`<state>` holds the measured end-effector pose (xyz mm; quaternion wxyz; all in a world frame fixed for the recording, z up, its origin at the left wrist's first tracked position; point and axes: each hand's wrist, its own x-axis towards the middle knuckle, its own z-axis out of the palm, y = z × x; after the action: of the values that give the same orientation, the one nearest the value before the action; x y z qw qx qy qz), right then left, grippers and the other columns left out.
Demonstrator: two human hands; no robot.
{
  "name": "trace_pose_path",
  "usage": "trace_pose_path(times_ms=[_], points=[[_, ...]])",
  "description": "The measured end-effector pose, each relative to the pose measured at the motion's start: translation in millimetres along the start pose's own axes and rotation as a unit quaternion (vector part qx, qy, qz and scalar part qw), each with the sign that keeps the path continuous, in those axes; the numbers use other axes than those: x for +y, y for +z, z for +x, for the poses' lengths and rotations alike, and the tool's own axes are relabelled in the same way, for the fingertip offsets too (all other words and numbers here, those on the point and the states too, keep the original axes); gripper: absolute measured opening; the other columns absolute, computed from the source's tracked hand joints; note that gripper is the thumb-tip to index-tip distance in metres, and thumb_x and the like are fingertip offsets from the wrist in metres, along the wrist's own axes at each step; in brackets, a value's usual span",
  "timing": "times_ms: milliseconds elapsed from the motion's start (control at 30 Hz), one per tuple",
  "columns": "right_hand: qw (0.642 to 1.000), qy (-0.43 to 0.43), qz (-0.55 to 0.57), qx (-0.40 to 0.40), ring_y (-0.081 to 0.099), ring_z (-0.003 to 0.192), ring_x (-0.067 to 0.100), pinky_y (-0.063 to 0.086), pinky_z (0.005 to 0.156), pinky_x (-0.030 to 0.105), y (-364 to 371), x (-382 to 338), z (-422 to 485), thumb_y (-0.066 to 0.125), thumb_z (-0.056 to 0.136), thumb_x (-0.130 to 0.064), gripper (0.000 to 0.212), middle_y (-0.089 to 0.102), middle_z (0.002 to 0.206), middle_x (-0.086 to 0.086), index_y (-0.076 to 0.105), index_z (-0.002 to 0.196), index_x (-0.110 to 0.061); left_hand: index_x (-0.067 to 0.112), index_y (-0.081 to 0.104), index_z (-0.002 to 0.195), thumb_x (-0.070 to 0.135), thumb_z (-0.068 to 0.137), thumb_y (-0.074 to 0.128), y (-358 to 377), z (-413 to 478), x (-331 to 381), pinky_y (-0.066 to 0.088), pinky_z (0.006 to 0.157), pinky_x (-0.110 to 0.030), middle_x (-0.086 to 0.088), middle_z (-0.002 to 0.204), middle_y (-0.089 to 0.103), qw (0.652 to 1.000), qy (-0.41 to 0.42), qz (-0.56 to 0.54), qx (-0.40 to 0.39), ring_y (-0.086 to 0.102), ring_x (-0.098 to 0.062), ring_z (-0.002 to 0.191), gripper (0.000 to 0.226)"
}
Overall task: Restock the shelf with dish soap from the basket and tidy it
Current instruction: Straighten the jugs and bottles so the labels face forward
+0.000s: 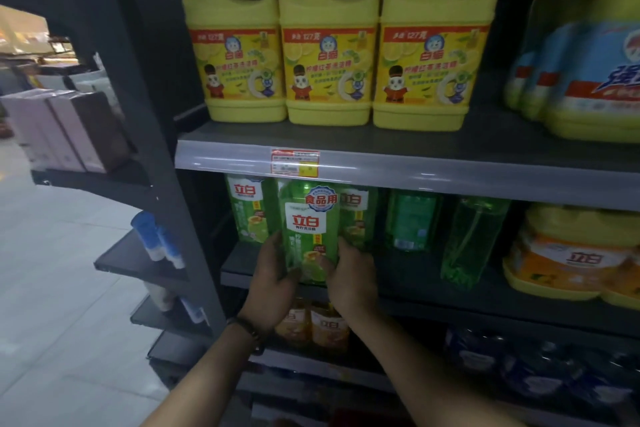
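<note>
A green dish soap bottle [309, 229] with a white label stands at the front edge of the middle shelf [450, 291]. My left hand [273, 274] grips its lower left side and my right hand [351, 274] grips its lower right side. Behind it stand two more green bottles of the same brand, one at the left [246, 208] and one at the right [356, 215]. Further right are a green bottle [412, 222] with its back label showing and a leaning green bottle [471, 239]. The basket is out of view.
Three yellow jugs [329, 45] line the top shelf [415, 163], with blue-labelled jugs [581, 69] to their right. Orange-labelled yellow jugs [571, 253] sit at the right of the middle shelf. Orange bottles [315, 326] and dark blue packs [540, 371] fill the lower shelf. An aisle floor [62, 305] lies left.
</note>
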<state>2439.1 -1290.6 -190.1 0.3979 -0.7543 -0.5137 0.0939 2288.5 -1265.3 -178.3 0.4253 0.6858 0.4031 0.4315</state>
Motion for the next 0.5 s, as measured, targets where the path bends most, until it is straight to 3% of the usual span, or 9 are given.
trace_pose_path(times_ms=[67, 167, 267, 367, 500], points=[[1.000, -0.011, -0.013, -0.004, 0.069, 0.120, 0.024, 0.061, 0.095, 0.041, 16, -12, 3, 0.074, 0.099, -0.033, 0.043, 0.072, 0.133, 0.001, 0.061, 0.139, -0.024, 0.063, 0.041, 0.134, -0.015, 0.096, 0.056, -13, 3, -3, 0.051, 0.105, -0.022, 0.012, 0.143, 0.059, 1.000, 0.012, 0.016, 0.011, 0.059, -0.001, 0.131, 0.088], [0.999, -0.015, -0.030, -0.018, 0.069, 0.119, 0.027, 0.062, 0.094, 0.046, 38, -26, 9, 0.074, 0.098, -0.036, 0.046, 0.072, 0.131, 0.005, 0.057, 0.139, -0.024, 0.051, 0.039, 0.140, -0.017, 0.096, 0.055, -30, 6, -10, 0.047, 0.097, -0.007, 0.019, 0.141, 0.057, 1.000, 0.005, 0.012, 0.020, 0.057, 0.012, 0.125, 0.082], [0.999, -0.028, -0.039, -0.017, 0.072, 0.114, 0.028, 0.064, 0.089, 0.046, 57, -37, 14, 0.076, 0.096, -0.032, 0.050, 0.074, 0.126, 0.005, 0.056, 0.142, -0.027, 0.033, 0.031, 0.151, 0.005, 0.096, 0.065, -41, 9, -25, 0.050, 0.102, -0.021, 0.030, 0.138, 0.053, 0.999, -0.010, 0.009, 0.049, 0.057, 0.009, 0.127, 0.070], [0.997, -0.045, -0.060, -0.013, 0.073, 0.112, 0.029, 0.066, 0.085, 0.045, 71, -45, 17, 0.076, 0.096, -0.026, 0.058, 0.074, 0.125, 0.005, 0.051, 0.148, -0.028, 0.023, 0.027, 0.152, 0.031, 0.089, 0.065, -52, 13, -35, 0.053, 0.106, -0.038, 0.043, 0.128, 0.055, 0.997, -0.027, 0.014, 0.072, 0.057, 0.017, 0.119, 0.073], [0.997, -0.051, -0.060, -0.015, 0.072, 0.113, 0.028, 0.065, 0.086, 0.045, 82, -54, 22, 0.075, 0.097, -0.034, 0.057, 0.075, 0.124, 0.003, 0.050, 0.148, -0.027, 0.030, 0.033, 0.153, 0.016, 0.086, 0.072, -62, 18, -41, 0.049, 0.113, -0.047, 0.020, 0.139, 0.056, 0.996, -0.039, 0.049, 0.065, 0.053, -0.006, 0.134, 0.078]])
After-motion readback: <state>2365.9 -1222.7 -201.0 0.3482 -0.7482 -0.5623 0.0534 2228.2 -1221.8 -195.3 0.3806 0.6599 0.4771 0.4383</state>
